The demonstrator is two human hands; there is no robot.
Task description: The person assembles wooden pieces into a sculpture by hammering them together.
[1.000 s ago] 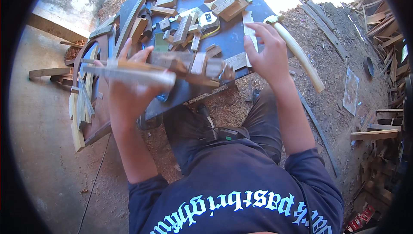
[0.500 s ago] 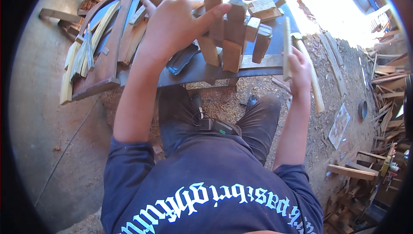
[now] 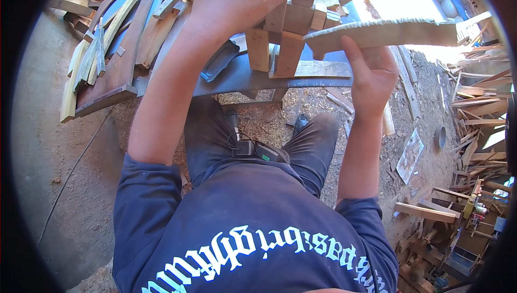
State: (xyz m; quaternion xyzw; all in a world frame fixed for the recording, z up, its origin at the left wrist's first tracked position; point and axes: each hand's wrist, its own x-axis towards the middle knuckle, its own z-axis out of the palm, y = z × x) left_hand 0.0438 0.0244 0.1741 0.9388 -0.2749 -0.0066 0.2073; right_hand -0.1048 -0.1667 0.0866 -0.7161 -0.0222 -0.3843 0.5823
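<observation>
My left hand (image 3: pixel 229 5) is closed around an upright wooden post (image 3: pixel 276 7), its thumb lying across the front. Most of its fingers are hidden behind the hand and wood. The post belongs to a cluster of squared wooden blocks (image 3: pixel 289 53) above the dark table; how they join I cannot tell. To the right, my right hand (image 3: pixel 377 75) grips a wooden board (image 3: pixel 388 33) from below, thumb on its near face. That board lies nearly level, with a rough, wavy upper edge, and its left end comes close to the blocks.
A dark tabletop (image 3: pixel 247 76) holds wood offcuts and a dark plastic tray (image 3: pixel 221 60). An arched wooden frame (image 3: pixel 107 95) with loose strips leans at left. Scrap wood (image 3: pixel 484 104) is heaped at right. A cable (image 3: pixel 72 169) crosses the floor; a pale handle (image 3: pixel 388 119) shows below my right hand.
My right hand has turned the board from upright and edge-on to nearly level, swinging it toward the blocks. My left hand and the post have moved slightly up; the dark pointed plank above has left the view.
</observation>
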